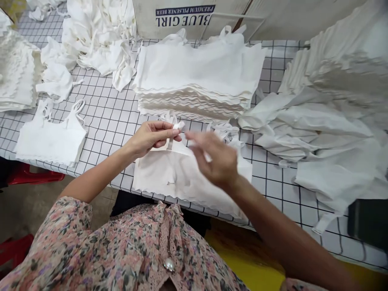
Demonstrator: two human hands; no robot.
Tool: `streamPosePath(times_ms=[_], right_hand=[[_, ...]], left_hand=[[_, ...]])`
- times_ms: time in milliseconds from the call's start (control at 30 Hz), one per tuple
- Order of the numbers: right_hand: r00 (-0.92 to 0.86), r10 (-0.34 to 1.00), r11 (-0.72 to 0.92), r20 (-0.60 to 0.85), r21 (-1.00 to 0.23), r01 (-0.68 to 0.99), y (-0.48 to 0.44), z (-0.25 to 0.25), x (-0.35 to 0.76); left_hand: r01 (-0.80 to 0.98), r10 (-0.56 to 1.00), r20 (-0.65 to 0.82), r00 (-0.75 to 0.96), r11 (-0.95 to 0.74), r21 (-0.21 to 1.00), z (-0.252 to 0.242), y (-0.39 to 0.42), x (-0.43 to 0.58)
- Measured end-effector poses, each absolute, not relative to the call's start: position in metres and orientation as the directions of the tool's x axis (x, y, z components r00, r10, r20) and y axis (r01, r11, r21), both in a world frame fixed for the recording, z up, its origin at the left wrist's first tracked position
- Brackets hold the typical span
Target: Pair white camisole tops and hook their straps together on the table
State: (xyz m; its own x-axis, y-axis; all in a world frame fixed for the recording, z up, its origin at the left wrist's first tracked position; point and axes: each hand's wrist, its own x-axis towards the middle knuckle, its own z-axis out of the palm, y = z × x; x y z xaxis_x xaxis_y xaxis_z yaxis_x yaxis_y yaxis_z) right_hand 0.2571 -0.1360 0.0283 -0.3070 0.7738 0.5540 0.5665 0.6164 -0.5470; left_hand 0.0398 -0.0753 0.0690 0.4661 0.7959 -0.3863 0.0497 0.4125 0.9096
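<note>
Working surface: a grid-patterned table cover (103, 121), seen left to right. Far left: a stack of scallop-edged white fabric (16, 76). Beside it, a white camisole top (50, 139) lies flat, straps up, well apart from my hands. Centre: my left hand (151, 137) is raised over a second white top (169, 180), which lies flat on the cover with its scalloped hem toward me. The fingers (168, 130) of that hand are closed in a pinch with the thumb on a narrow white strap (178, 127), near its end; the strap rises from the top's upper edge. My right hand (215, 161) is blurred by motion above the same top, its fingers (197, 142) loosely spread, holding nothing I can make out; I cannot tell whether they touch the strap. Behind my hands sits a taller stack of scalloped pieces (197, 68), with a carton (184, 16) printed BLUE GIRL beyond it. Far right: a loose heap of white garments (327, 137). Note: a firm pinch close to the strap's end, with the top left lying flat, probably gives the surest control.
</note>
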Motion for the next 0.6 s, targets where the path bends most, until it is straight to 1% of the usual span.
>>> streamPosePath(times_ms=[33, 100, 167, 233, 333, 400, 500, 600], right_hand=[[-0.429, 0.73, 0.676, 0.532, -0.469, 0.568, -0.151, 0.019, 0.255], [-0.633, 0.674, 0.739, 0.38, -0.346, 0.579, -0.175, 0.002, 0.25], [-0.727, 0.654, 0.752, 0.207, -0.283, 0.596, -0.189, -0.012, 0.245], [-0.753, 0.645, 0.755, 0.129, -0.257, 0.603, -0.193, -0.019, 0.241], [-0.764, 0.63, 0.771, 0.138, -0.223, 0.596, -0.19, -0.02, 0.24], [-0.77, 0.617, 0.785, 0.162, -0.198, 0.587, -0.188, -0.02, 0.241], [-0.775, 0.597, 0.802, 0.205, -0.167, 0.574, -0.189, -0.023, 0.241], [-0.767, 0.59, 0.807, 0.252, -0.172, 0.565, -0.19, -0.03, 0.24]], left_hand=[[0.047, 0.801, -0.388, 0.456, 0.413, 0.909, 0.071, -0.072, 0.04], [0.041, 0.818, -0.381, 0.431, 0.404, 0.914, 0.073, -0.063, 0.04], [0.06, 0.844, -0.358, 0.398, 0.366, 0.929, 0.076, -0.051, 0.04], [0.112, 0.878, -0.313, 0.362, 0.292, 0.95, 0.081, -0.037, 0.038], [0.227, 0.912, -0.223, 0.344, 0.149, 0.962, 0.088, -0.021, 0.034], [0.272, 0.918, -0.197, 0.345, 0.103, 0.957, 0.091, -0.016, 0.032], [0.247, 0.919, -0.233, 0.317, 0.157, 0.956, 0.089, -0.015, 0.035], [0.22, 0.911, -0.274, 0.309, 0.212, 0.952, 0.081, -0.01, 0.04]])
